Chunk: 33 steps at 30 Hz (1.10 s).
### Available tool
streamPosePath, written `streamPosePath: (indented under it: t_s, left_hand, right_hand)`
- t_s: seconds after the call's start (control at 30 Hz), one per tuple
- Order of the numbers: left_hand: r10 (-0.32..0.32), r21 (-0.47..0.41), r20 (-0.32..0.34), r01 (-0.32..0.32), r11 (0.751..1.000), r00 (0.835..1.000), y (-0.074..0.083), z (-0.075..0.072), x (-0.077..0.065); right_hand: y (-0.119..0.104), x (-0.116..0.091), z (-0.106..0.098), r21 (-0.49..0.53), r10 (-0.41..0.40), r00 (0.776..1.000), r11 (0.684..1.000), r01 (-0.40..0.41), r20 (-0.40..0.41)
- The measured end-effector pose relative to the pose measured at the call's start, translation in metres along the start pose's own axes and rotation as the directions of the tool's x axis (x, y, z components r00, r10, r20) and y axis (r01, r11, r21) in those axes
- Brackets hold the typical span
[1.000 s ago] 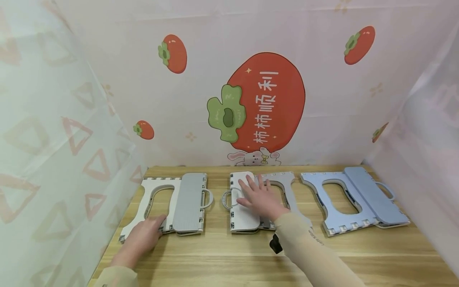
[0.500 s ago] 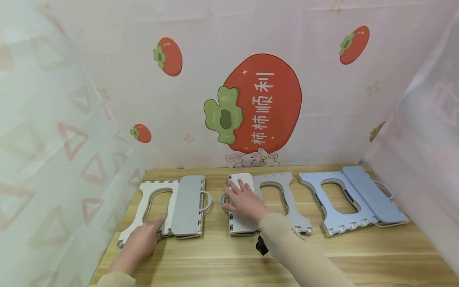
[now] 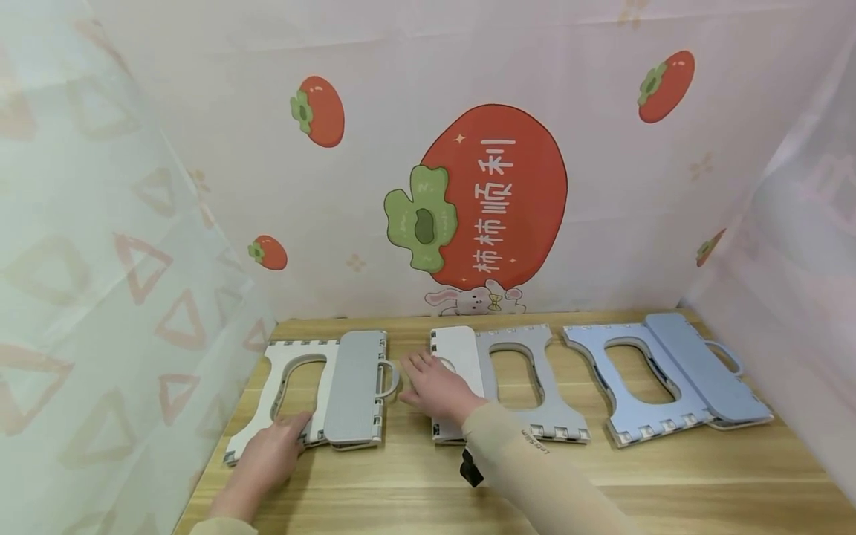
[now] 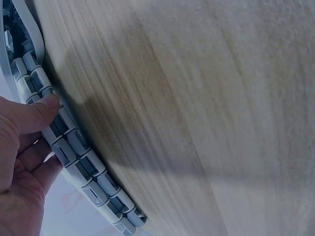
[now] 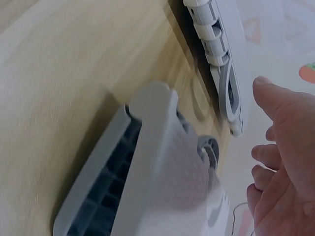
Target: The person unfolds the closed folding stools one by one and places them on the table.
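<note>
Flat on the table lies a folded white step stool with a grey top (image 3: pixel 356 390), at the left. My left hand (image 3: pixel 270 449) grips its near hinged edge. In the left wrist view the thumb lies on the hinge row (image 4: pixel 81 152) and the fingers curl behind it. A grey step stool with a white top (image 3: pixel 461 357) lies in the middle. My right hand (image 3: pixel 435 390) is over the left side of that top, partly hiding its handle. The right wrist view shows this hand (image 5: pixel 285 167) with nothing in its fingers, apart from both stools.
A blue folding step stool (image 3: pixel 709 371) lies at the right, slightly turned. The wooden table (image 3: pixel 401 490) meets a patterned back wall (image 3: pixel 374 148) and side walls of sheeting. The left stool's loop handle (image 3: pixel 389 379) points toward the middle stool.
My right hand has slid left across the middle stool's white top to its handle side. The left hand keeps its grip on the left stool's edge, which has not visibly moved.
</note>
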<state>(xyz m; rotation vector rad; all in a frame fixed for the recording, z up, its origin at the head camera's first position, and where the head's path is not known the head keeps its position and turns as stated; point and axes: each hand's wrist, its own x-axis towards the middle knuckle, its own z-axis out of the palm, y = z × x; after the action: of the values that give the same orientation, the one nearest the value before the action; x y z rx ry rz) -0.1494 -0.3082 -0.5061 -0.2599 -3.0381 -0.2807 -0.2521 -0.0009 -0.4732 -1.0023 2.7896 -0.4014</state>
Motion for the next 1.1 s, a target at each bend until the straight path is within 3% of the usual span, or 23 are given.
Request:
streamPosePath:
  t_s: [0.17,0.4,0.67,1.1]
  left_hand:
    - [0.007,0.01,-0.017,-0.007,1.0,1.0,0.0,0.002,0.0]
    - [-0.016,0.0,0.013,0.016,1.0,1.0,0.002,0.0,0.0]
    - [-0.039,-0.005,0.021,0.039,0.999,0.999,0.004,-0.003,-0.001]
    - [-0.026,0.007,0.006,0.026,1.0,1.0,0.0,0.0,0.0]
  right_hand:
    - [-0.009,0.003,0.005,0.016,0.003,1.0,1.0,-0.003,-0.006]
    - [-0.018,0.006,0.013,0.066,0.032,0.999,0.997,-0.033,0.017]
    - [-0.022,0.007,0.018,0.088,0.046,0.999,0.995,-0.048,0.026]
    - [-0.024,0.008,0.026,0.117,0.055,0.998,0.991,-0.058,0.027]
